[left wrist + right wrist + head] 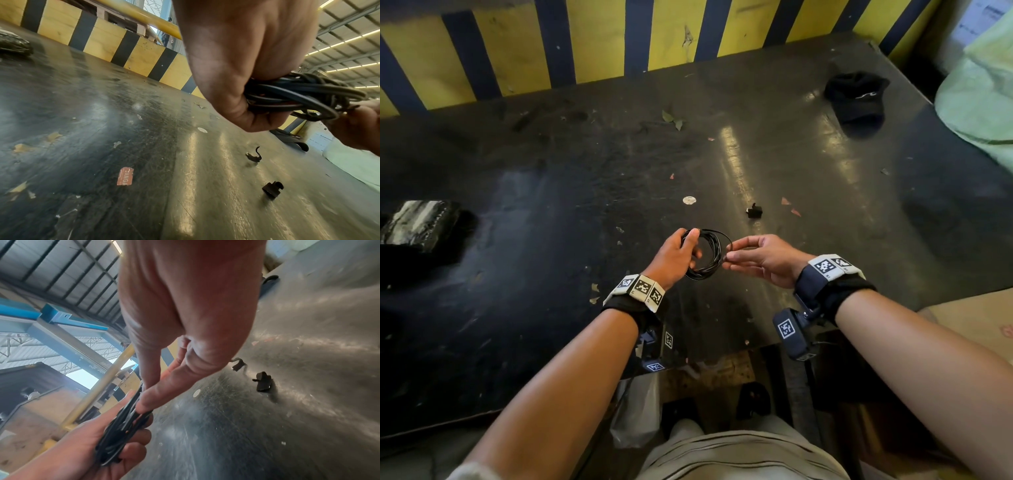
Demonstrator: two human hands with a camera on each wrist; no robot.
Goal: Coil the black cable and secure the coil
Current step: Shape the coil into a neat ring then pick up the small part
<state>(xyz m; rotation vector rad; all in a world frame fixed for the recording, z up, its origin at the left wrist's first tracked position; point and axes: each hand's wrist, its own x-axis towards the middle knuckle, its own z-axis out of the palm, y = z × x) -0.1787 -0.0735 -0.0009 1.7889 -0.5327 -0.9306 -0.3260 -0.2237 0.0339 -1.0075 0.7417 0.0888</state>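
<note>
The black cable [709, 253] is wound into a small round coil held above the dark table [551, 205]. My left hand [678, 255] grips the coil's left side, fingers curled through the loops; the left wrist view shows the cable [298, 95] bunched in that fist. My right hand [753, 257] pinches the coil's right edge between thumb and forefinger, and in the right wrist view the cable [125, 417] runs from that pinch down into the left palm. A small black strap piece [754, 210] lies on the table just beyond the hands, also seen as the strap piece [272, 189] and the strap piece [263, 382].
A black cap [858, 97] lies at the far right of the table. A dark wrapped block [417, 222] sits at the left edge. A yellow and dark striped barrier [602, 41] runs along the back. Light green sacks [983, 102] stand at the right. Small scraps litter the surface.
</note>
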